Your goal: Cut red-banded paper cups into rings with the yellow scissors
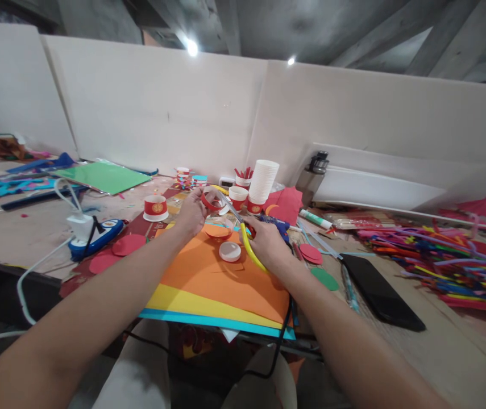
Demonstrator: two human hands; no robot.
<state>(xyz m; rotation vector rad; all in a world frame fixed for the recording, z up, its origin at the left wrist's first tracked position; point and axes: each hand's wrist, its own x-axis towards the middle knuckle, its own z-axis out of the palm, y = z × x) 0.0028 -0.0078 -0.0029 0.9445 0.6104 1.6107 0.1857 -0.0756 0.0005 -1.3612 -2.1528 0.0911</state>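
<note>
My left hand is closed on a red paper cup, held tilted above the desk. My right hand grips yellow-handled scissors whose blades reach up to the cup's rim. Below both hands lies a stack of orange, yellow and blue paper sheets. A white lid and an orange paper disc rest on the orange sheet.
A stack of white cups and red-banded cups stand behind. A black phone lies at right beside a heap of colourful pipe cleaners. A blue glue gun, a white charger and red paper circles sit at left.
</note>
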